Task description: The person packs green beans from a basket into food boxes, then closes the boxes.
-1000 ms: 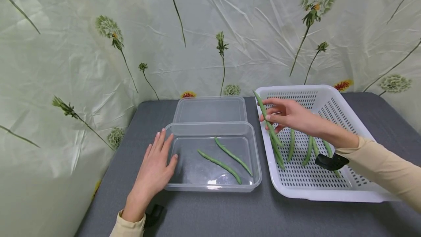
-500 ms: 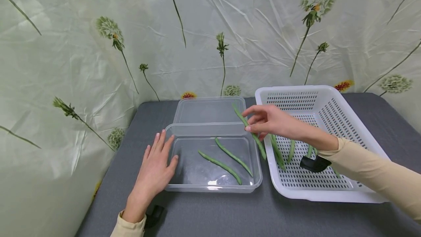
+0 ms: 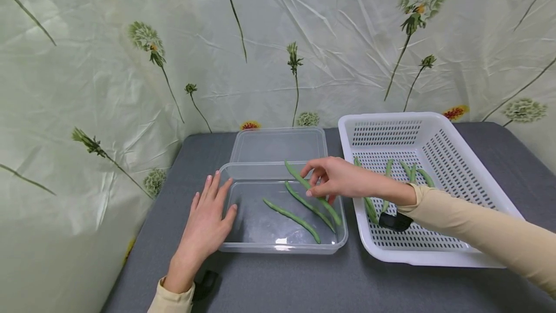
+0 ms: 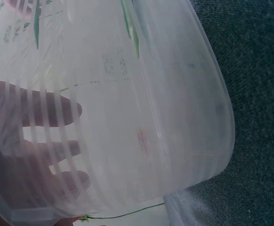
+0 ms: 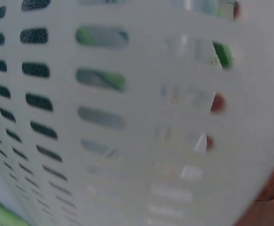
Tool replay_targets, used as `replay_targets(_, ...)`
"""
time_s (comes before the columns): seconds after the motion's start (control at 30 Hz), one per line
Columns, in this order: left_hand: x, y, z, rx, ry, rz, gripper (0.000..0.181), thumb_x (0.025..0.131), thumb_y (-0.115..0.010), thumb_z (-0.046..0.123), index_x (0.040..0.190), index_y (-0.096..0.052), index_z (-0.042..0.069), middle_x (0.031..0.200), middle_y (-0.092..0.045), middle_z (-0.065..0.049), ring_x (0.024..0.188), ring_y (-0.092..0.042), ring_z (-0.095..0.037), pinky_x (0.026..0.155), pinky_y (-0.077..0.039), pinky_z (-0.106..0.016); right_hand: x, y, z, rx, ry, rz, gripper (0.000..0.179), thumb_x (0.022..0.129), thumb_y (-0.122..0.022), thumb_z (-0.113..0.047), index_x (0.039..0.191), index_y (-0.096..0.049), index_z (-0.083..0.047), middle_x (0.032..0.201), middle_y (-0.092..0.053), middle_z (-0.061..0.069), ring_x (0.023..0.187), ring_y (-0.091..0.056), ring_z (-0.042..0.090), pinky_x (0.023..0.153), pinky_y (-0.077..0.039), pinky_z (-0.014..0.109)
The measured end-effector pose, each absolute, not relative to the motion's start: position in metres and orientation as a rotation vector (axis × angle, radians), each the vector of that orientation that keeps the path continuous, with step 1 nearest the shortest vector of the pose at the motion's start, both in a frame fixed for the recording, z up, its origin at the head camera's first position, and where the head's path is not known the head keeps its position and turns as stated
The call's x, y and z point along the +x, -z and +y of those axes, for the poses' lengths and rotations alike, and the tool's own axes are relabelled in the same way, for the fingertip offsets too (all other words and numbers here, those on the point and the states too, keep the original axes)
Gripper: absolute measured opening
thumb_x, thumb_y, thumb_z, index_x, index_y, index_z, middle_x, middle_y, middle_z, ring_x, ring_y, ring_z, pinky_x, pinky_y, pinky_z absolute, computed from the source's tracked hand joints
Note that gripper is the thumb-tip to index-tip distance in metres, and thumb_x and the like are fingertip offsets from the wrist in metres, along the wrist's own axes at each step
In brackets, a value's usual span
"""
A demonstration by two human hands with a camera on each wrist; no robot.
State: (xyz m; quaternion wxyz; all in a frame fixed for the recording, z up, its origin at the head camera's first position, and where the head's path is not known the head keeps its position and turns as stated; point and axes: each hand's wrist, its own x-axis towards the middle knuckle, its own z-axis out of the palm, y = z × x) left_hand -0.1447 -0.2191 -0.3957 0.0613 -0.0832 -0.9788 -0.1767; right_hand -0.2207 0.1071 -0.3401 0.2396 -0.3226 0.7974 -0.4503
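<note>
My right hand (image 3: 340, 177) pinches a green bean (image 3: 328, 209) between thumb and fingers, over the right side of a clear plastic container (image 3: 278, 248). Two more green beans, one of them the lower bean (image 3: 291, 219), lie on the container's floor. Against the container's left rim rests my left hand (image 3: 204, 221), its fingers straight. In the left wrist view, fingers (image 4: 52, 110) show through the see-through wall. The right wrist view is mostly filled by the slotted wall (image 5: 141, 136) of a basket, with parts of the right hand behind it.
At right stands the white slotted basket (image 3: 386, 255) with several green beans in it, partly under the right forearm. A clear lid (image 3: 278, 145) lies behind the container. Grey cloth (image 3: 278, 284) covers the table, and a flower-print sheet (image 3: 243, 91) hangs behind.
My right hand has carried the green bean leftward from the basket to over the container. My left hand stays where it was at the left rim.
</note>
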Motion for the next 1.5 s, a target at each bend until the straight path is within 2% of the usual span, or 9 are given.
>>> replay_targets(0.23,-0.146,0.396,-0.218,-0.249,0.538,-2.957,0.061,0.098,-0.058,0.023,0.153,-0.036,0.007,0.163,-0.013,-0.017,0.149,-0.006,-0.034,0.111,-0.015,-0.065,-0.219,0.347,0.103,-0.922,1.193,2.181,0.036,0.09,-0.072,-0.01,0.123,-0.059,-0.006,0.093,-0.067,0.003,0.062,-0.064,0.021,0.057,-0.058,0.038)
replay_targets(0.5,-0.145,0.396,-0.219,-0.239,0.548,-2.968,0.061,0.098,-0.058,0.024,0.153,-0.036,0.007,0.163,-0.011,-0.016,0.149,-0.004,-0.034,0.112,-0.014,-0.065,-0.219,0.346,0.105,-0.916,1.252,2.138,0.033,0.092,-0.067,-0.005,0.123,-0.059,-0.005,0.093,-0.068,0.005,0.082,-0.066,0.04,0.061,-0.058,0.039)
replay_targets(0.6,-0.145,0.397,-0.219,-0.247,0.55,-2.962,0.061,0.098,-0.058,0.024,0.153,-0.036,0.007,0.163,-0.011,-0.016,0.149,-0.005,-0.035,0.111,-0.014,-0.065,-0.219,0.345,0.11,-0.903,1.296,2.128,0.033,0.092,-0.067,-0.007,0.124,-0.059,-0.005,0.095,-0.068,0.007,0.083,-0.064,0.042,0.062,-0.059,0.04)
replay_targets(0.77,-0.144,0.397,-0.219,-0.251,0.555,-2.958,0.061,0.098,-0.058,0.024,0.153,-0.036,0.008,0.163,-0.011,-0.016,0.149,-0.004,-0.034,0.112,-0.014,-0.065,-0.221,0.339,0.125,-0.88,1.363,2.119,0.035,0.093,-0.069,-0.01,0.125,-0.058,-0.004,0.098,-0.067,0.012,0.08,-0.062,0.041,0.064,-0.058,0.044)
replay_targets(1.03,-0.144,0.396,-0.218,-0.25,0.539,-2.975,0.063,0.099,-0.057,0.025,0.154,-0.032,0.005,0.163,-0.01,-0.017,0.15,-0.003,-0.032,0.112,-0.014,-0.064,-0.223,0.327,0.157,-0.789,1.475,2.177,0.032,0.094,-0.065,-0.006,0.124,-0.056,0.004,0.1,-0.066,0.018,0.08,-0.064,0.029,0.065,-0.058,0.045)
replay_targets(1.23,-0.145,0.396,-0.219,-0.256,0.533,-2.975,0.064,0.099,-0.057,0.025,0.154,-0.032,0.004,0.163,-0.01,-0.018,0.15,-0.003,-0.032,0.112,-0.013,-0.064,-0.222,0.328,0.183,-0.686,1.493,2.311,0.029,0.094,-0.067,-0.01,0.119,-0.059,0.001,0.097,-0.067,0.019,0.079,-0.066,0.033,0.064,-0.058,0.049)
replay_targets(1.37,-0.144,0.395,-0.218,-0.257,0.535,-2.975,0.064,0.099,-0.057,0.025,0.154,-0.033,0.005,0.163,-0.01,-0.017,0.15,-0.002,-0.031,0.112,-0.013,-0.064,-0.222,0.334,0.197,-0.635,1.466,2.371,0.026,0.095,-0.065,-0.01,0.119,-0.06,0.0,0.095,-0.069,0.02,0.08,-0.065,0.04,0.063,-0.058,0.048)
replay_targets(1.5,-0.144,0.395,-0.218,-0.257,0.54,-2.973,0.063,0.099,-0.058,0.025,0.154,-0.033,0.006,0.163,-0.01,-0.017,0.15,-0.003,-0.032,0.112,-0.014,-0.064,-0.222,0.341,0.205,-0.611,1.422,2.406,0.025,0.096,-0.065,-0.01,0.117,-0.06,0.002,0.093,-0.067,0.022,0.077,-0.066,0.038,0.062,-0.059,0.043)
